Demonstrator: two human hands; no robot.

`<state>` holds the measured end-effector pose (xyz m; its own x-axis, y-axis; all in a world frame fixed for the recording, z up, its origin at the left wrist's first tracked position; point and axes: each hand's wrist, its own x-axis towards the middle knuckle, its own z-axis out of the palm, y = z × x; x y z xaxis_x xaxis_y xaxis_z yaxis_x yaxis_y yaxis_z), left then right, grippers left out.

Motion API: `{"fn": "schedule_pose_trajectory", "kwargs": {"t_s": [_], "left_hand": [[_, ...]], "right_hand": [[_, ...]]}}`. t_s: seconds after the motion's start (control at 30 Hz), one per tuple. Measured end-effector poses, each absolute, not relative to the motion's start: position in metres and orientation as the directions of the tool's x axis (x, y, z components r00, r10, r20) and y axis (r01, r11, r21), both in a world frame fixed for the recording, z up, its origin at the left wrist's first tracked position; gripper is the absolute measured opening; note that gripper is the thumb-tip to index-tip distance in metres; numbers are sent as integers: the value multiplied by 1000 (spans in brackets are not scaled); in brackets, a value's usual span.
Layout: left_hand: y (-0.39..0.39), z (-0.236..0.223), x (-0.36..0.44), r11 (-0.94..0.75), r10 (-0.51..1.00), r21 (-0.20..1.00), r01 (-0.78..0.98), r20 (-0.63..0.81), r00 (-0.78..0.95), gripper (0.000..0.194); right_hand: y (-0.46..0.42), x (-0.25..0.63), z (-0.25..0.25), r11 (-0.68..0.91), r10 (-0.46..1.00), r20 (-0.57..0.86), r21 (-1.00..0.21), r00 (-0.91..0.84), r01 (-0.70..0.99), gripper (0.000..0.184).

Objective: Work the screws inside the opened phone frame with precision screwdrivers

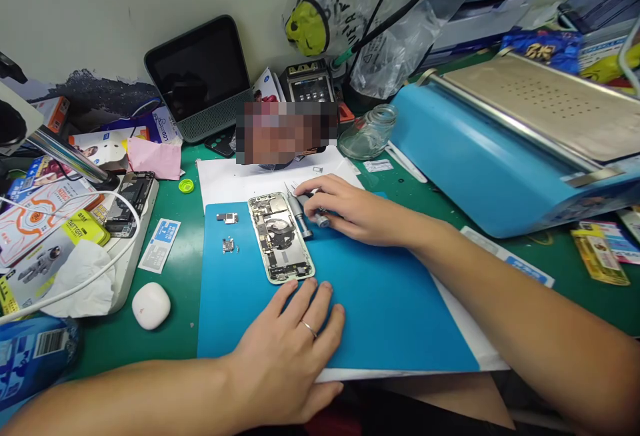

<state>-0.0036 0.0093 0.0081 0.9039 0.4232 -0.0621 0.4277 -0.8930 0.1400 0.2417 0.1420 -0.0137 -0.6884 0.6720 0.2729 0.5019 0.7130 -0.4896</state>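
An opened phone housing [281,239] lies on the blue mat [395,309], its inner parts showing. My left hand [295,343] rests flat with fingers spread, fingertips at the phone's lower edge. A grey screwdriver [299,215] lies along the phone's right side. Beyond it, my right hand [357,213] curls its fingers around a second grey screwdriver [321,220], whose end pokes out beneath them; part of it is hidden. Left of the phone sit a small metal-covered part [227,218] and a small circuit piece [228,245] with tiny bits beside it.
A large blue machine [465,156] with a metal plate stands at the right. At the back are a glass jar [370,133] and a dark-screened display [200,76]. A white rounded case [151,306] and a white cable [133,223] are at left, among boxes.
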Motion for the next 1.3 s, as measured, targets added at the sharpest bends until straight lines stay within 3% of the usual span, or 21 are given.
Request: {"fn": "schedule_pose_trajectory", "kwargs": {"t_s": [0.33, 0.5, 0.77, 1.03, 1.17, 1.3], "left_hand": [[9, 9, -4, -897, 420, 125, 424, -58, 906, 70], [10, 9, -4, -896, 418, 137, 423, -67, 906, 71], [10, 9, -3, -896, 422, 130, 425, -52, 905, 70], [10, 11, -4, -894, 421, 138, 426, -66, 905, 69], [10, 10, -4, -897, 420, 127, 424, -60, 906, 69], [9, 9, -4, -899, 419, 114, 423, -54, 906, 70]], "right_hand": [[140, 238, -6, 701, 712, 556, -527, -429, 481, 11], [136, 236, -3, 709, 683, 648, -476, -338, 521, 9], [134, 235, 1, 757, 618, 664, -362, -420, 544, 16], [132, 230, 1, 759, 625, 624, -343, -470, 554, 25], [133, 229, -1, 778, 597, 645, -318, -478, 543, 23], [135, 228, -4, 833, 484, 720, -205, -498, 514, 14]]}}
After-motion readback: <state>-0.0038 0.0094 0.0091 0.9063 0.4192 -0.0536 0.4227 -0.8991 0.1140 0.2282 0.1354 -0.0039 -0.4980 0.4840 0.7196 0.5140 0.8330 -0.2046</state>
